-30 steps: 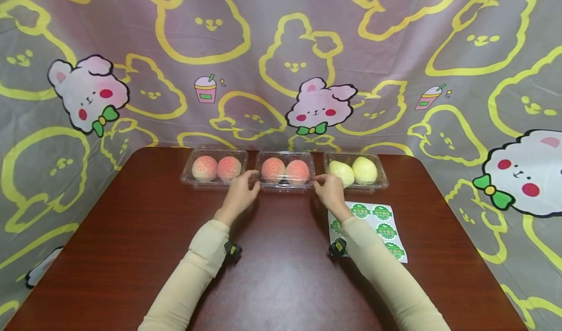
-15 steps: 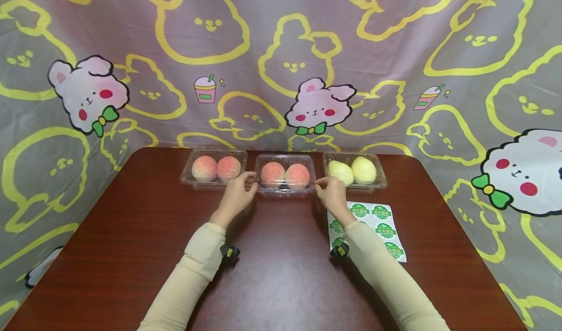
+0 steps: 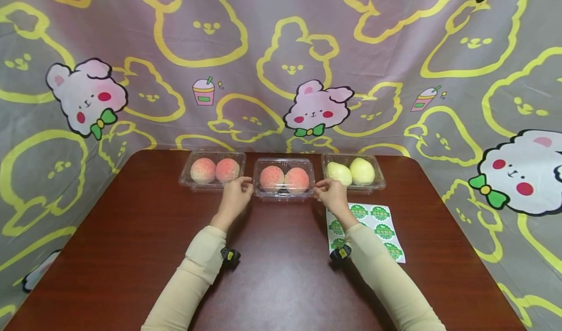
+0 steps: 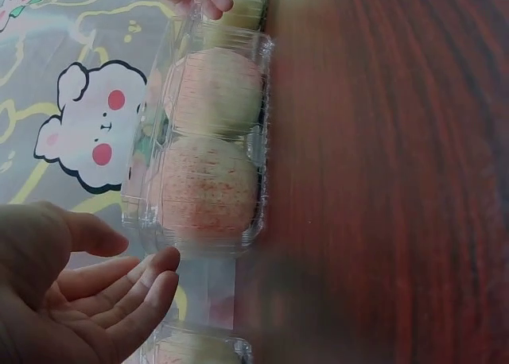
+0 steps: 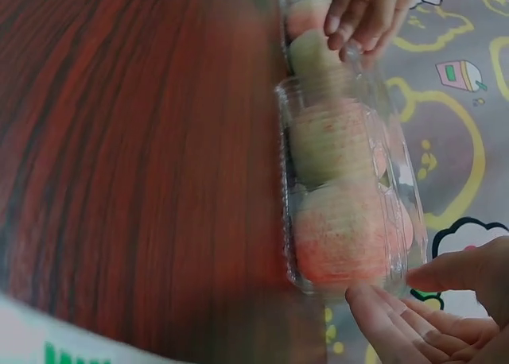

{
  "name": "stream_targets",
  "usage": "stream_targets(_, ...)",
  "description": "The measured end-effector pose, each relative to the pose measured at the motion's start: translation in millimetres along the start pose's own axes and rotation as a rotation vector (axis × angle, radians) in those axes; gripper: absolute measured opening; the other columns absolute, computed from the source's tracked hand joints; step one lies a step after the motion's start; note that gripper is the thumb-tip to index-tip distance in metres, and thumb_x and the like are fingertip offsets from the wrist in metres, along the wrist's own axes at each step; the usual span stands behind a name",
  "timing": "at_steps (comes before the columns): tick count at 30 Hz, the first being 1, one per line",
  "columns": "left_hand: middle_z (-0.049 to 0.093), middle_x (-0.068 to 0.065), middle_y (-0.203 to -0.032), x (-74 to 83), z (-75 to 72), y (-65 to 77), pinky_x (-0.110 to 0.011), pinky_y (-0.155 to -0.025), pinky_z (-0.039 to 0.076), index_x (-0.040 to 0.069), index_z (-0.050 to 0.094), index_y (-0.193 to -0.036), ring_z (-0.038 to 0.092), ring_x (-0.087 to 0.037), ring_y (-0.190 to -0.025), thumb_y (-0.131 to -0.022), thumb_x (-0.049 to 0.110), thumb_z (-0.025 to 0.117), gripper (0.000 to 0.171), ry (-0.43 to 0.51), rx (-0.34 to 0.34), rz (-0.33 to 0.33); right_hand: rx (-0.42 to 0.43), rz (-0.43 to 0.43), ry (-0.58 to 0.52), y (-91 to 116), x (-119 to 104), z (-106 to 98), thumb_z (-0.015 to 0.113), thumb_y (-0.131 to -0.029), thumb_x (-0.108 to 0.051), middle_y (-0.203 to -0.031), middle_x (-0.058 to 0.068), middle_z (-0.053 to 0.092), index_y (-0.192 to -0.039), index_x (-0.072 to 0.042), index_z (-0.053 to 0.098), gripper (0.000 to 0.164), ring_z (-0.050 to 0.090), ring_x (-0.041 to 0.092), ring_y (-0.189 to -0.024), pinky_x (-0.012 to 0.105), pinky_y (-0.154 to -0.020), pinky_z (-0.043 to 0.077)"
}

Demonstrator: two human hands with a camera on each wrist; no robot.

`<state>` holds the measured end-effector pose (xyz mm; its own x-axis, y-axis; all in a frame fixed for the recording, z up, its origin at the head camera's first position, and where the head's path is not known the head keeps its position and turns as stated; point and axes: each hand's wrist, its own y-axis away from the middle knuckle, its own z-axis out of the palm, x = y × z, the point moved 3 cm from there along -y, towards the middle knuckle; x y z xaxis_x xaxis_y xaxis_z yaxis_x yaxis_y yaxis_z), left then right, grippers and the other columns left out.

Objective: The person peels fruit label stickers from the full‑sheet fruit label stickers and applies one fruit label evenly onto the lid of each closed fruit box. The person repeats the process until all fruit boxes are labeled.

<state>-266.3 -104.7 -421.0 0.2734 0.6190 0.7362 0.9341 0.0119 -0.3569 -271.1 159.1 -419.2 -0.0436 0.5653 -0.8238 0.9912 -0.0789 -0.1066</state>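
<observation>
A clear plastic clamshell box [image 3: 284,194] with two pink-and-cream peaches [image 3: 272,178] stands between the hands at the back of the table. My left hand [image 3: 236,197] is just off its left end, holding nothing. In the left wrist view that hand's thumb and fingers are spread apart, fingertips close to the box's end. My right hand [image 3: 332,194] is at the opposite end. In the right wrist view its fairly straight fingers [image 5: 382,316] reach the box's corner, the thumb [image 5: 445,270] beside the rim. The box lid is down.
Another clear box [image 3: 189,181] of two peaches stands at left, and a box [image 3: 380,181] with two yellow pear-like fruits at right. A sheet of round green stickers [image 3: 388,219] lies under the right forearm. A patterned cloth [image 3: 246,38] hangs behind the brown table [image 3: 272,272].
The middle peach box has slid a little toward me, out of line with the other two. Both hands have come slightly nearer, and the left hand now stands a bit off the box.
</observation>
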Motion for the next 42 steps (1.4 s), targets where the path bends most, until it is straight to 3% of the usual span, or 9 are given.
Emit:
stream_targets(6, 0.072, -0.024, -0.084, -2.3, 3.0, -0.9, -0.042, -0.072, 0.057, -0.012, 0.068, -0.102, 0.069, -0.031, -0.076, -0.085, 0.001, 0.061, 0.023, -0.038, 0.011, -0.004, -0.064, 0.117, -0.159, -2.4, 5.8, 4.7, 0.059, -0.087, 0.002, -0.095, 0.033, 0.070, -0.105, 0.016, 0.064, 0.023, 0.067, 0.011, -0.059, 0.023, -0.059, 0.058)
stream_targets(12, 0.072, -0.021, -0.081, -3.8, 5.5, -1.4, -0.039, -0.070, 0.055, -0.011, 0.069, -0.101, 0.067, -0.027, -0.074, -0.085, 0.001, 0.061, 0.021, -0.058, 0.004, -0.005, -0.107, 0.158, -0.194, -3.0, 5.7, 4.5, 0.057, -0.090, 0.001, -0.100, 0.034, 0.068, -0.109, 0.017, 0.062, 0.025, 0.068, 0.011, -0.062, 0.023, -0.061, 0.058)
stream_targets(19, 0.072, -0.021, -0.083, -5.2, 6.6, -2.3, -0.040, -0.072, 0.056, -0.010, 0.069, -0.103, 0.067, -0.027, -0.075, -0.085, 0.001, 0.061, 0.022, -0.056, -0.010, -0.017, -0.139, 0.180, -0.238, -3.5, 3.8, 3.1, 0.056, -0.091, 0.002, -0.104, 0.038, 0.066, -0.111, 0.020, 0.058, 0.027, 0.070, 0.016, -0.065, 0.031, -0.068, 0.060)
stream_targets(30, 0.072, -0.024, -0.086, -3.2, 2.5, -0.7, -0.041, -0.074, 0.057, -0.009, 0.069, -0.100, 0.071, -0.031, -0.079, -0.085, 0.002, 0.062, 0.020, -0.047, -0.050, -0.035, -0.177, 0.180, -0.202, -1.2, 4.1, 0.0, 0.058, -0.091, 0.003, -0.101, 0.036, 0.068, -0.109, 0.019, 0.059, 0.024, 0.068, 0.010, -0.061, 0.031, -0.067, 0.060)
stream_targets(42, 0.072, -0.020, -0.076, -2.2, -3.3, 3.9, -0.033, -0.064, 0.053, -0.006, 0.069, -0.092, 0.068, -0.027, -0.066, -0.086, 0.004, 0.062, 0.013, -0.063, -0.101, -0.053, -0.200, 0.192, -0.180, 8.4, 5.2, -1.7, 0.061, -0.089, 0.002, -0.093, 0.032, 0.071, -0.105, 0.017, 0.060, 0.022, 0.069, 0.011, -0.060, 0.031, -0.066, 0.060)
